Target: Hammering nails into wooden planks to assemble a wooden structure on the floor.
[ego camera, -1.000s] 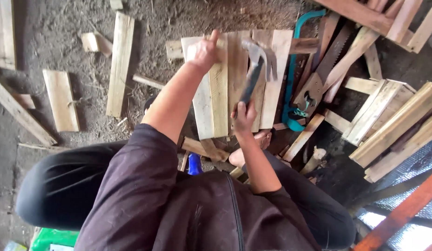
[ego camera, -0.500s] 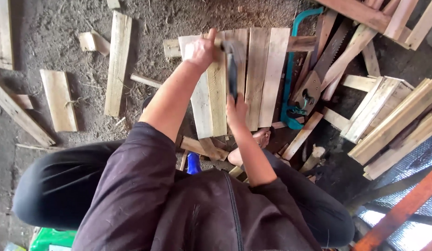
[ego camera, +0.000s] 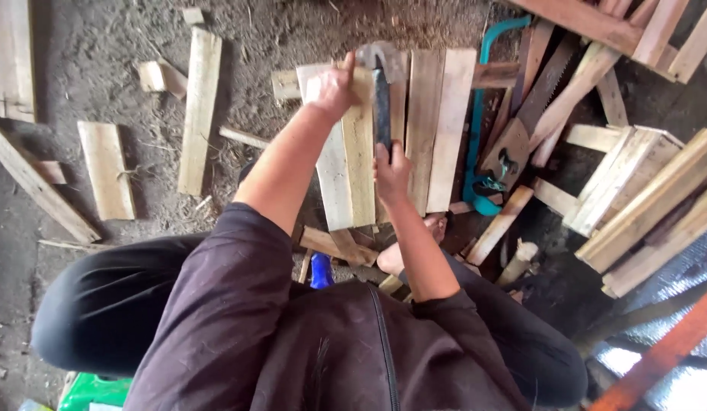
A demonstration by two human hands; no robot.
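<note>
A dark-handled hammer w/ a grey metal head (ego camera: 381, 84) is gripped by the right hand (ego camera: 391, 169), fingers clenched round the lower end of the handle; the head is seen down at the far end of a row of pale wooden slats (ego camera: 414, 129) laid side by side on the dirt floor (ego camera: 102, 46). The left hand (ego camera: 334, 87) is pressed on the far end of the slats, just left of the hammer head, fingers curled over a slat's top edge; whether anything small is pinched betw. the fingertips can't be told. The hammer lies approx. along the slats' length, head touching or just above the wood. A bare foot (ego camera: 414, 236) is seen at the near end of the slats, beside short offcuts. To the right of the slats a teal-framed bow saw (ego camera: 479, 137) is laid, and next to it a handsaw w/ a wooden handle (ego camera: 521, 129), partly under a loose batten. Further right a stack of long pale wooden planks (ego camera: 650, 198) is piled. On the left, several loose boards are scattered, incl. a long narrow plank (ego camera: 199, 106) and a short flat board (ego camera: 108, 169), well apart from the hands. A small blue object (ego camera: 320, 270) is partly visible nr the person's knees, too hidden to identify.
</note>
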